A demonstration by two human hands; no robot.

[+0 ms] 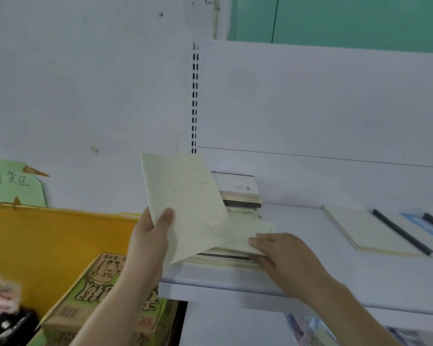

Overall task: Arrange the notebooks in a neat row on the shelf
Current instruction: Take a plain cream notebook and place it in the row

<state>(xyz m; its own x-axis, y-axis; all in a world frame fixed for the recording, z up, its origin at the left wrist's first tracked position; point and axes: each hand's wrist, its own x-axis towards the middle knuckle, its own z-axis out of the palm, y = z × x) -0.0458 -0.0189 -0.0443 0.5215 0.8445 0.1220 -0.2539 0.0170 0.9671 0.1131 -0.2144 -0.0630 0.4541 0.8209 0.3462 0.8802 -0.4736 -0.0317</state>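
At the lower left of the frame a printed cardboard box (105, 295) stands below the shelf's front edge, with a yellow panel (55, 236) behind it; just right of the box the left hand (148, 240) rises from the bottom centre, its grip closed on the lower left corner of a cream notebook (188, 203), thumb on the cover, the notebook tilted up off the pile; at lower centre-right the right hand (283, 255) lies flat, fingers spread, its grip holding nothing, pressing on the top of a stack of notebooks (235, 255) that rests on the white shelf (335, 275) near its left end; farther right on the shelf, well apart from the stack, a cream notebook with a black spine (370, 233) lies flat; behind the stack stands a slotted upright (195, 96) against the white wall.
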